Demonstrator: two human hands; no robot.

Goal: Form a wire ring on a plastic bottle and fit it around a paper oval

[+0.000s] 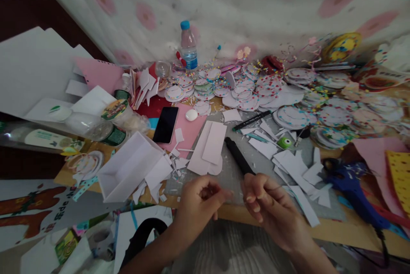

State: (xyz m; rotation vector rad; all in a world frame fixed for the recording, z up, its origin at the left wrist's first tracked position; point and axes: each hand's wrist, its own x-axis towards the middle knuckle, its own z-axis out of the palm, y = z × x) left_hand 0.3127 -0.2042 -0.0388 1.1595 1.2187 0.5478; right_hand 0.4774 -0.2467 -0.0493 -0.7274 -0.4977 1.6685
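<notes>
Both my hands hover at the front edge of the desk, a small gap between them. My left hand (201, 205) is closed, fingers curled and thumb laid toward the right; anything in it is too small to make out. In a pinch, the fingertips of my right hand (272, 208) press together, and I cannot tell what is between them. Just beyond the right fingers lies a black pen-like tool (238, 155), its lower end by my fingertips. Folded white card pieces (211, 146) rest on the grey cutting mat (229, 167) ahead of my left hand.
An open white paper box (128, 167) and a phone (165, 124) are on the left. White paper scraps (294, 167) and a blue glue gun (352, 193) lie right. Stacked decorated paper discs (243, 90) line the back, near a water bottle (188, 48). A black marker (251, 121) lies mid-desk.
</notes>
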